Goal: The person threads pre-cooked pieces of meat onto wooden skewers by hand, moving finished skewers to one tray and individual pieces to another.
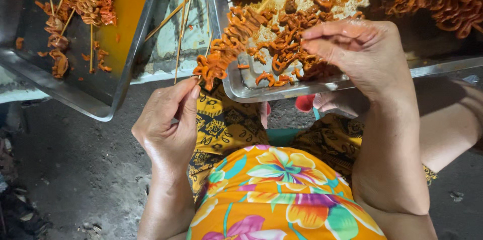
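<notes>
While pinched, skewer (229, 46) above left hand (168, 124).

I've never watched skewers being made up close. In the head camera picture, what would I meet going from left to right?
Metal tray with finished skewers → bare bamboo sticks → left hand holding a half-filled skewer → tray of orange marinated pieces → right hand.

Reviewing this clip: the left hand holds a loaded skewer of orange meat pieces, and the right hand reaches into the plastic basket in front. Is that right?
Not quite. The head view shows the right hand reaching into a metal tray, not a plastic basket. The rest stands: the left hand holds the loaded skewer of orange meat pieces.
</notes>
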